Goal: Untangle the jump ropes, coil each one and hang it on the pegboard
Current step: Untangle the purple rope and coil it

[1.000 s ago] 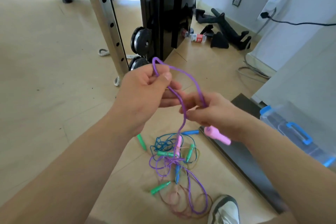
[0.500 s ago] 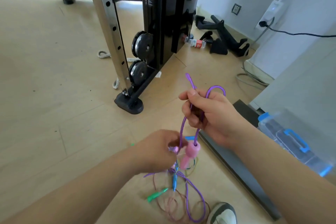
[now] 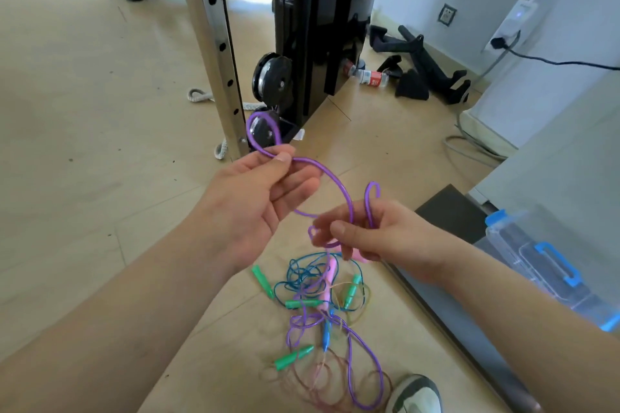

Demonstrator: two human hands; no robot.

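A: Anything hidden?

B: Plenty. Most of a pink handle (image 3: 357,256), buried under the right hand (image 3: 379,238), with only a rounded end peeking out below the fingers. Hard to trace the purple rope (image 3: 332,178) beneath that fist; no telling whether joined to the tangle (image 3: 322,305) on the floor (image 3: 84,144). Inside the tangle, blue, purple and faint pinkish cords crossed too thickly to sort. Green handles (image 3: 293,353) and a blue handle (image 3: 325,335) easier to pick out. Shoe (image 3: 416,394) cut off by the bottom edge, clear bin (image 3: 536,265) by the right edge.

A: Room to move?

B: Wide bare floor to the left. Ahead, hemmed in by a steel upright (image 3: 218,54) and a black machine column (image 3: 312,27). To the right, by a dark board (image 3: 453,211) and the bin. Tangle just beside the board's edge, near the shoe.

A: And the rope's lie?

B: Held in the air between both hands, above the tangle. Long run from upper left down to lower right, bowed upward. One loop standing above the left hand (image 3: 255,198), another above the right knuckles.

A: Grips?

B: Left: thumb and forefinger pinching the rope at the loop's base, other fingers loosely fanned. Right: fingers curled round rope turns and the pink handle.
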